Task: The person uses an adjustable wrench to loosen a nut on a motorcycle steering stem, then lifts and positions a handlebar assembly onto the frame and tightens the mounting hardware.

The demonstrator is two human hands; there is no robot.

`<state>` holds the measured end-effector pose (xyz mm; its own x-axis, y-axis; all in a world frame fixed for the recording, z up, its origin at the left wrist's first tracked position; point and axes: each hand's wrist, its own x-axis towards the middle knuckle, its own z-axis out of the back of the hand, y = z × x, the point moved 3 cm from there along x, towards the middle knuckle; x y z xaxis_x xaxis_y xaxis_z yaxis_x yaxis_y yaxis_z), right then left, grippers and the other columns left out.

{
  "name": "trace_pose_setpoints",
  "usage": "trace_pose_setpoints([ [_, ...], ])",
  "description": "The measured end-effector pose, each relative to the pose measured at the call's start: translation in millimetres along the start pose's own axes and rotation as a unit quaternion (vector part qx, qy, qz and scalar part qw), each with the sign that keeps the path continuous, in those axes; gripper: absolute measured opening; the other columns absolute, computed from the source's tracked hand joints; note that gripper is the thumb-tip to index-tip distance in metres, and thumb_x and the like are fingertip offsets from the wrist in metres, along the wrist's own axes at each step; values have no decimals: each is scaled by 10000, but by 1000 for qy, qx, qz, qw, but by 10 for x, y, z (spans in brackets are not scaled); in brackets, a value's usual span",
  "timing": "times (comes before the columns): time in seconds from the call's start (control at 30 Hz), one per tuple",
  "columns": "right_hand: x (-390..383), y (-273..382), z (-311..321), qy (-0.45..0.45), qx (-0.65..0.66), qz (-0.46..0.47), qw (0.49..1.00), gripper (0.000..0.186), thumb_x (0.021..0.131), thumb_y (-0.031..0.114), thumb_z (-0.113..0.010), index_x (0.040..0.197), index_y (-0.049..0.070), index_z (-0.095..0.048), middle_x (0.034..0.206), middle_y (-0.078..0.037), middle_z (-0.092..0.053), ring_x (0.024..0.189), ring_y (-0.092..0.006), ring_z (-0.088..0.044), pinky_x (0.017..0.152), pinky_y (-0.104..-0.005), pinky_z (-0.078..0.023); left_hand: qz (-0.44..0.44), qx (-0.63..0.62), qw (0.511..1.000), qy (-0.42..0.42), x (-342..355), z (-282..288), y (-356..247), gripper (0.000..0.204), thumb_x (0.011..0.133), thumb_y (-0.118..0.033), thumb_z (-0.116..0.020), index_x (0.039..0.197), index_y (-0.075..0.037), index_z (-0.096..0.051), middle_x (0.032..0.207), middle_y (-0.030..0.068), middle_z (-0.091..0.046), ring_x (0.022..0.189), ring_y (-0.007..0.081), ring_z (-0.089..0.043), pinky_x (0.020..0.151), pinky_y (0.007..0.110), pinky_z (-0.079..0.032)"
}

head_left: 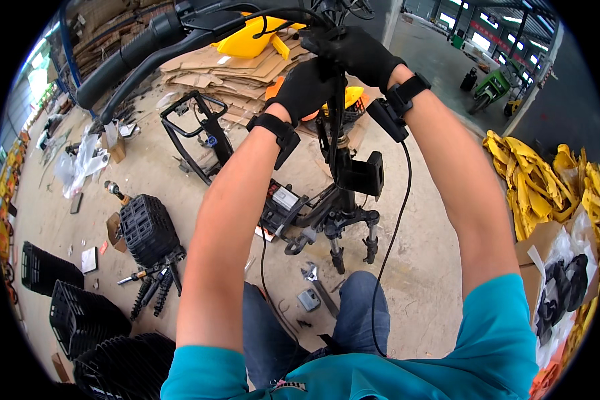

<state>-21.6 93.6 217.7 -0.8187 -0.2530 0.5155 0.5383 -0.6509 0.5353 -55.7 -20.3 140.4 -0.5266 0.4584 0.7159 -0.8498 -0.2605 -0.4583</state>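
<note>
Both my hands wear black gloves and work at the top of an upright black steering column (340, 150) belonging to a bare electric bike frame (327, 200). My left hand (305, 90) is closed against the column's upper left side. Higher up, just below the middle of the handlebar (213, 31), my right hand (357, 57) has its fingers curled in among black cables. What either hand pinches is lost in black on black. A black box-shaped bracket (363, 175) sits on the column's front, above the two fork legs (335, 250).
An adjustable wrench (321, 288) and a small grey box (308, 300) lie between my knees. To the left are black crates (87, 317), shock absorbers (155, 290) and a power drill (117, 192). Flattened cardboard (200, 73) lies ahead; yellow panels (530, 180) are piled right.
</note>
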Motion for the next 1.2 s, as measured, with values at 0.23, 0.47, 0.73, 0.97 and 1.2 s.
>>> trace_pose_setpoints([
  [0.23, 62, 18, -59, 17, -19, -35, 999, 359, 855, 398, -729, 1055, 100, -724, 873, -52, -709, 772, -133, -622, 723, -301, -483, 11, -42, 999, 17, -43, -4, 140, 294, 873, -233, -648, 1028, 17, -664, 887, 131, -706, 818, 230, -676, 755, 331, -518],
  [0.47, 302, -292, -215, -40, -57, 29, 997, 504, 787, 572, -703, 988, 111, -742, 821, -102, -716, 752, -226, -671, 713, -332, -497, 22, -35, 998, 42, -30, -5, 147, 259, 855, -233, -647, 979, -7, -673, 906, 178, -694, 900, 335, -658, 787, 386, -506],
  [0.73, 284, -52, -231, 8, -178, -46, 983, 641, 749, 639, -670, 1005, 54, -730, 989, -167, -711, 935, -313, -671, 852, -383, -508, 110, -153, 980, 70, -111, 66, 90, 243, 869, -178, -625, 1006, 20, -662, 900, 124, -706, 876, 259, -671, 785, 348, -511],
  [0.97, 244, -64, -150, 21, -179, -66, 981, 654, 769, 660, -640, 1012, 60, -727, 965, -172, -712, 921, -314, -676, 836, -385, -511, 56, -92, 991, 82, -35, 26, 129, 261, 885, -183, -604, 1043, 20, -652, 976, 177, -694, 945, 323, -650, 823, 382, -503],
  [1.2, 123, -126, -88, 5, -100, -24, 995, 550, 832, 588, -622, 1041, 89, -722, 1005, -199, -700, 951, -339, -665, 869, -405, -495, 22, -73, 996, 36, -29, -53, 199, 260, 867, -143, -623, 1068, 21, -611, 1034, 232, -654, 1025, 411, -595, 846, 424, -482],
])
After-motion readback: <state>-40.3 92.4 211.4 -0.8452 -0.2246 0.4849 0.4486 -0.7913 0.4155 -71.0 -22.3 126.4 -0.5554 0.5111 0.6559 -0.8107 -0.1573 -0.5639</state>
